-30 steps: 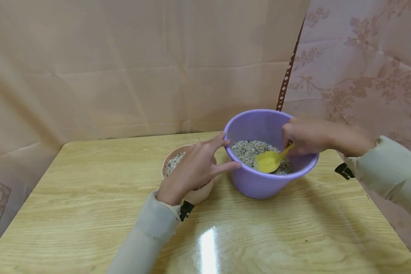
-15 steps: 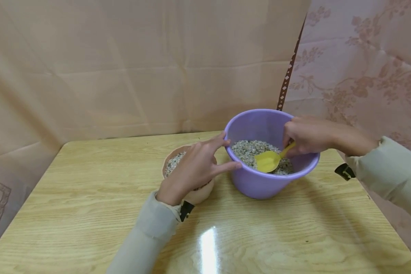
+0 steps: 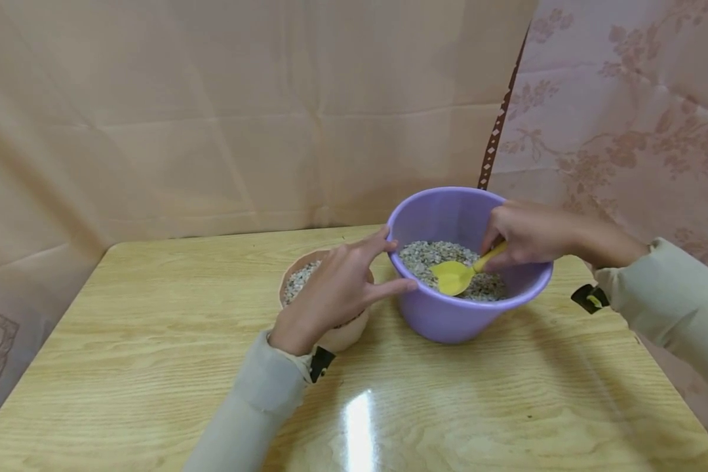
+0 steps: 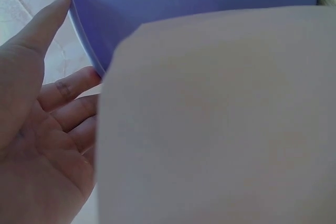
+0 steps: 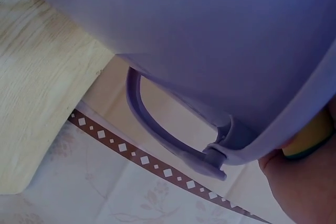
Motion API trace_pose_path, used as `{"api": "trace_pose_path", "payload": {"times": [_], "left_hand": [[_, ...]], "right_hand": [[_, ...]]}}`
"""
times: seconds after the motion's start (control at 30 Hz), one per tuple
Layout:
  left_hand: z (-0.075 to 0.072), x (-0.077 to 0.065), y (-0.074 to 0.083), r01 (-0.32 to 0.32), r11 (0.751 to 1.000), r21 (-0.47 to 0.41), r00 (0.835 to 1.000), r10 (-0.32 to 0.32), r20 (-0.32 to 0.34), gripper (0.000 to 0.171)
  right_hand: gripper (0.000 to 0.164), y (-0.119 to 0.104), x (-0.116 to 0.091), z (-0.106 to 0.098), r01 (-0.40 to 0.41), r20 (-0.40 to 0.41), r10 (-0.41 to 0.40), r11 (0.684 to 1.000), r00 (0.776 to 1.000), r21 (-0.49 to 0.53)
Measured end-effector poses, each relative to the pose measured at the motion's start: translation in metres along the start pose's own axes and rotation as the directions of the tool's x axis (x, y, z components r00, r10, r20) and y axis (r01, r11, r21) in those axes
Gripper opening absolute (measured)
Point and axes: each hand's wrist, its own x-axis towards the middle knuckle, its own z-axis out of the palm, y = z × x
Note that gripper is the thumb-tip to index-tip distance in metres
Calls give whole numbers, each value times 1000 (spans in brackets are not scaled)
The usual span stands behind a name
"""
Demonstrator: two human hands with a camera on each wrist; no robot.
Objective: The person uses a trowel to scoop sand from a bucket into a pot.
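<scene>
A purple bucket (image 3: 442,321) holding grey-white gravel (image 3: 427,254) stands at the right of the table. My right hand (image 3: 528,233) grips the handle of a yellow toy shovel (image 3: 453,278), whose blade lies against the gravel inside. In the right wrist view, the end of the shovel's handle (image 5: 311,136) shows beside the hand. My left hand (image 3: 336,282) touches the bucket's left rim with thumb and forefinger, fairly straight and spread apart. Under that hand, partly hidden, sits a beige pot (image 3: 345,335) with similar gravel; a pale surface fills much of the left wrist view.
The wooden table (image 3: 153,367) stretches left and toward the front. A beige curtain (image 3: 212,131) hangs behind it, and a floral cloth (image 3: 637,131) on the right. The bucket's purple carrying handle (image 5: 157,127) hangs down on its outer side.
The shovel's blade has shifted slightly left and up across the gravel, with the right hand gripping it throughout. My left hand stays on the bucket's rim.
</scene>
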Motion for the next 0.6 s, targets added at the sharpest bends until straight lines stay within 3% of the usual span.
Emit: {"api": "trace_pose_path", "payload": {"times": [0.6], "left_hand": [[-2, 0, -1, 2, 1000, -3, 1000, -2, 5, 72]], "right_hand": [[6, 4, 3, 4, 16, -34, -16, 1000, 999, 15]]}}
